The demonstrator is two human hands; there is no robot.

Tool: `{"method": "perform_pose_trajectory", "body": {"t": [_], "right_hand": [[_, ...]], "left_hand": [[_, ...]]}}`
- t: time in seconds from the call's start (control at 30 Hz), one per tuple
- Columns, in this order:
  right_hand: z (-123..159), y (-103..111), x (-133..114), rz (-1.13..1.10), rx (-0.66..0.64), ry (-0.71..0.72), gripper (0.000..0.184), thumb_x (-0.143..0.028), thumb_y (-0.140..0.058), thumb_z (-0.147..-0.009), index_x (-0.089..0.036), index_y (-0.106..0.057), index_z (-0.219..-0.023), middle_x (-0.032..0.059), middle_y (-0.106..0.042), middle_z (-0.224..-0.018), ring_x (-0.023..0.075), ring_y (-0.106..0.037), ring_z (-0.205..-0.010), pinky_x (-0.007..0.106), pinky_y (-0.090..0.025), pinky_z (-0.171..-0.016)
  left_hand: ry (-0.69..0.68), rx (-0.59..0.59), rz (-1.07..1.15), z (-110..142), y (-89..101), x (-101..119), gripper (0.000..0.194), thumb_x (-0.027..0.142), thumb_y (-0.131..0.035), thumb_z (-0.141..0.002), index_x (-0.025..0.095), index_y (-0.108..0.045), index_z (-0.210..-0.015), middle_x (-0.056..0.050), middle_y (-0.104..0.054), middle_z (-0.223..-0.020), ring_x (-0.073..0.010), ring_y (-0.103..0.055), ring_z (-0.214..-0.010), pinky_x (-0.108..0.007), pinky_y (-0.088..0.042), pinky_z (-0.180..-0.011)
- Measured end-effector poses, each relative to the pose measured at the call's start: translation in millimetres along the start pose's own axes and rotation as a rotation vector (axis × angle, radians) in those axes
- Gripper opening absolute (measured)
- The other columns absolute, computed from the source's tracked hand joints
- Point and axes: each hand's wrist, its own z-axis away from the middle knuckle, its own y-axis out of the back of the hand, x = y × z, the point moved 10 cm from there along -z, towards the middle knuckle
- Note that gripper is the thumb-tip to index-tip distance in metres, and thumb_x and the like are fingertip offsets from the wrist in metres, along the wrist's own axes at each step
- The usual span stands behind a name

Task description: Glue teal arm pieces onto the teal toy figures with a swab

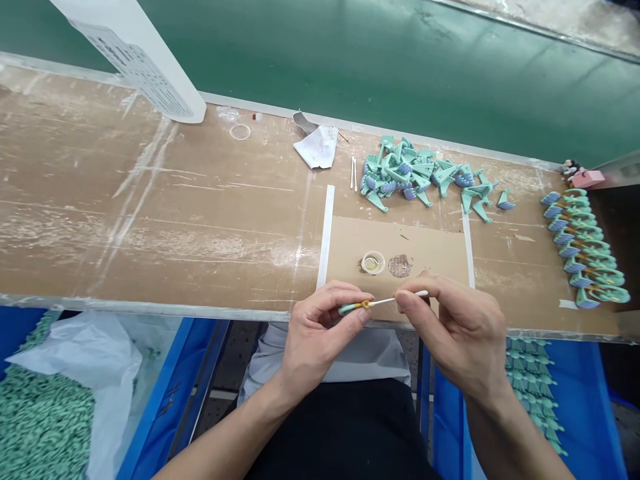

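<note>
Between the thumb and fingers of my left hand [325, 327] is a small mint-green plastic piece with a yellow part [356, 307]. My right hand [453, 327] pinches a white cotton swab [383, 302] close to its far cotton end. The swab's other tip meets the yellow part; whether it goes inside is too small to tell. Just beyond my hands stands a small clear cup [373, 263] with a little yellowish liquid. Beside the cup is a dark round stain [400, 266] on the cardboard sheet [395, 233].
A pile of mint-green and purple plastic parts [405, 173] lies at the back. Two cotton swabs [353, 175] and a white cloth [319, 147] are left of it. Assembled pieces [585, 247] line the right end. Blue bins [160, 407] with green parts stand below the table edge.
</note>
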Motion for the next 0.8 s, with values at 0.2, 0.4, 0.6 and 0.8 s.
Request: {"method": "perform_pose_trajectory", "body": {"t": [0.2, 0.4, 0.6, 0.8], "right_hand": [[-1, 1, 2, -0.023, 0.027, -0.018, 0.020, -0.014, -0.077, -0.115, -0.025, -0.075, -0.098, -0.0065, -0.066, -0.077, 0.0120, -0.057, -0.064, 0.028, -0.045, -0.066], [-1, -1, 1, -0.057, 0.015, -0.005, 0.020, -0.013, -0.076, -0.115, -0.026, -0.075, -0.100, -0.0061, -0.074, -0.083, 0.0114, -0.058, -0.065, 0.027, -0.047, -0.066], [2, -1, 0, -0.070, -0.001, -0.015, 0.020, -0.013, -0.076, -0.115, -0.026, -0.076, -0.100, -0.0060, -0.074, -0.083, 0.0113, -0.059, -0.066, 0.028, -0.049, -0.068], [13, 15, 38, -0.133, 0.214, -0.209, 0.016, -0.027, -0.083, -0.115, -0.027, -0.084, -0.099, -0.0004, -0.079, -0.087, 0.0190, -0.071, -0.078, 0.034, -0.051, -0.072]], "left_hand": [[0.005, -0.014, -0.001, 0, -1.5, -2, 0.009, 0.031, -0.100, -0.101, 0.025, -0.100, -0.107, -0.012, -0.086, -0.111, -0.0221, -0.079, -0.094, -0.030, -0.065, -0.076], [0.000, -0.016, 0.007, 0, -0.9, -1, 0.009, 0.032, -0.100, -0.101, 0.026, -0.100, -0.108, -0.011, -0.084, -0.110, -0.0217, -0.079, -0.094, -0.031, -0.065, -0.077], [-0.007, -0.019, 0.002, 0, -1.2, 0, 0.010, 0.031, -0.100, -0.102, 0.027, -0.101, -0.111, -0.011, -0.084, -0.113, -0.0225, -0.080, -0.098, -0.031, -0.066, -0.080], [-0.026, 0.008, -0.004, 1, 3.1, -3, 0.011, 0.029, -0.102, -0.100, 0.029, -0.101, -0.111, -0.011, -0.085, -0.115, -0.0206, -0.079, -0.100, -0.028, -0.063, -0.081]]}}
